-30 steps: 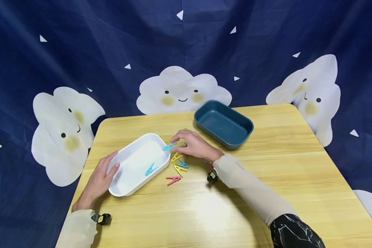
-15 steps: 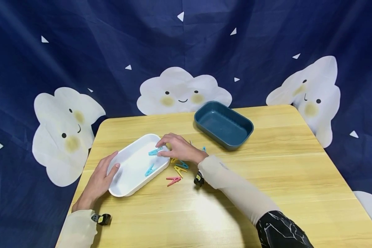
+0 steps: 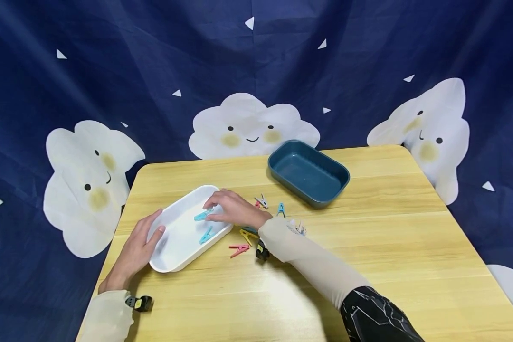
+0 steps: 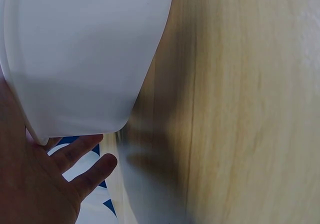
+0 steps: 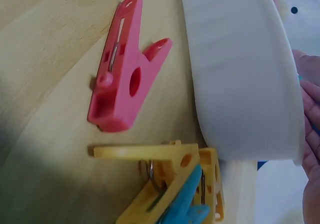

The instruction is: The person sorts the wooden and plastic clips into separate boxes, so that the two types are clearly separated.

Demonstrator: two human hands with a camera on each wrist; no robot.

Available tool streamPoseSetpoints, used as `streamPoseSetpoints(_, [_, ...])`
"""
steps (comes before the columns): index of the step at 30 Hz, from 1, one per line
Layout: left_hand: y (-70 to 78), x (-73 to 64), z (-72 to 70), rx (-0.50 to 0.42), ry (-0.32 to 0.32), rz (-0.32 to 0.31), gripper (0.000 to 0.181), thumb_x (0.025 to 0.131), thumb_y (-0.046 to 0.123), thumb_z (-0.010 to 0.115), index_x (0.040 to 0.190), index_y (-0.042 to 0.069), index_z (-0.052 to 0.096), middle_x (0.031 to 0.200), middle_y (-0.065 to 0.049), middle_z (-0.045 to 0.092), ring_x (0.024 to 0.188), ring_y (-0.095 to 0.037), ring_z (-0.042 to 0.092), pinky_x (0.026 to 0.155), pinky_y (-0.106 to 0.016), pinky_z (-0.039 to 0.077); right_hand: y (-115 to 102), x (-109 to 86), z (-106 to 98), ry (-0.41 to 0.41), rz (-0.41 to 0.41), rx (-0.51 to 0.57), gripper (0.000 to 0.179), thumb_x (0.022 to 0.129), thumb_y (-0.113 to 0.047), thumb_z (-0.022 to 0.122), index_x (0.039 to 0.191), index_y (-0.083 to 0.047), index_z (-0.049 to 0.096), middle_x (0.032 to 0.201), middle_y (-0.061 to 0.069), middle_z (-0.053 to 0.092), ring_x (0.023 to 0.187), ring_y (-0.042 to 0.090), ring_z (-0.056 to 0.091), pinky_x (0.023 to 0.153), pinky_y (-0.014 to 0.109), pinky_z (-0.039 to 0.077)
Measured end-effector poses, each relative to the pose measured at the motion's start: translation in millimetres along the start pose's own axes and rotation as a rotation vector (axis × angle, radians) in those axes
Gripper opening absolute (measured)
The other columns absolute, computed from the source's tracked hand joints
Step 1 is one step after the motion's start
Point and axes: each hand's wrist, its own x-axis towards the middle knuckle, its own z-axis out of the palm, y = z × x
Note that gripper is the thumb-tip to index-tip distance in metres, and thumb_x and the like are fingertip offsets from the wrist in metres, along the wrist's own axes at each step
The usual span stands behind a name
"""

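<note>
My right hand (image 3: pixel 232 207) pinches a light blue clothespin (image 3: pixel 202 215) between thumb and fingers, over the inside of a white plastic tray (image 3: pixel 171 266). Another light blue clothespin (image 3: pixel 207 235) lies on the tray's floor. At the tray's left end my left hand (image 3: pixel 137 244) holds the rim, thumb over the inner side and fingers along the outside. The left wrist view shows its fingers (image 4: pixel 77 151) by the outer wall. Beside the tray lie a pink clothespin (image 5: pixel 120 69), yellow clothespins (image 5: pixel 172 169) and a darker blue clothespin (image 5: pixel 186 199), partly overlapping.
A dark teal tray (image 3: pixel 309 173) stands at the back, right of the white one. More clothespins lie beyond my right wrist, among them a blue clothespin (image 3: pixel 280 209) and a grey clothespin (image 3: pixel 262 201). Behind the wooden table (image 3: pixel 367 237) hangs a navy cloud-print curtain (image 3: pixel 256 52).
My right hand has moved left from the tray's right rim to above its inside, carrying the light blue clothespin and lowering it. My left hand has stayed at the tray's left end.
</note>
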Motion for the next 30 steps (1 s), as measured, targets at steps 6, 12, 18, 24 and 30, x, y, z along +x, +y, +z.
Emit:
streamPoseSetpoints(6, [0.0,-0.2,-0.3,-0.005,0.002,-0.004,0.068,0.117,0.050,0.042,0.175,0.019,0.025,0.173,-0.030,0.028,0.158,-0.057,0.030,0.123,-0.080,0.028,-6,8.7,6,-0.026,-0.024,-0.041,0.031,0.102,-0.034,0.080,0.126,-0.015,0.080,0.123,-0.003,0.077,0.120,0.014,0.068,0.122,0.032,0.046])
streamPoseSetpoints(12, [-2.0,0.7,0.4,-0.001,0.009,0.005,0.067,0.117,0.048,0.043,0.175,0.019,0.026,0.173,-0.030,0.030,0.158,-0.056,0.031,0.123,-0.079,0.029,-11,16.4,13,-0.044,-0.046,-0.097,0.031,0.101,-0.037,0.080,0.125,-0.016,0.081,0.122,-0.004,0.078,0.118,0.013,0.067,0.111,0.025,0.051])
streamPoseSetpoints(18, [-2.5,1.0,0.1,-0.007,0.012,0.017,0.066,0.118,0.048,0.043,0.175,0.019,0.027,0.172,-0.030,0.031,0.157,-0.057,0.031,0.122,-0.079,0.029,-13,19.0,18,-0.063,-0.068,-0.198,0.032,0.100,-0.040,0.081,0.125,-0.019,0.082,0.121,-0.007,0.079,0.116,0.013,0.067,0.108,0.024,0.052])
streamPoseSetpoints(24, [-3.5,1.1,0.0,-0.006,0.025,0.038,0.065,0.118,0.046,0.045,0.174,0.018,0.030,0.171,-0.030,0.033,0.156,-0.057,0.033,0.121,-0.080,0.030,-15,20.5,22,-0.072,-0.068,-0.322,0.034,0.100,-0.044,0.081,0.125,-0.023,0.083,0.121,-0.008,0.079,0.115,0.014,0.068,0.106,0.027,0.054])
streamPoseSetpoints(30, [-3.0,0.7,0.1,-0.003,0.016,0.029,0.065,0.118,0.046,0.044,0.174,0.018,0.029,0.172,-0.030,0.032,0.157,-0.057,0.032,0.122,-0.080,0.030,-16,20.3,24,-0.083,-0.058,-0.385,0.035,0.098,-0.048,0.081,0.125,-0.025,0.083,0.123,-0.008,0.080,0.116,0.014,0.069,0.106,0.029,0.055])
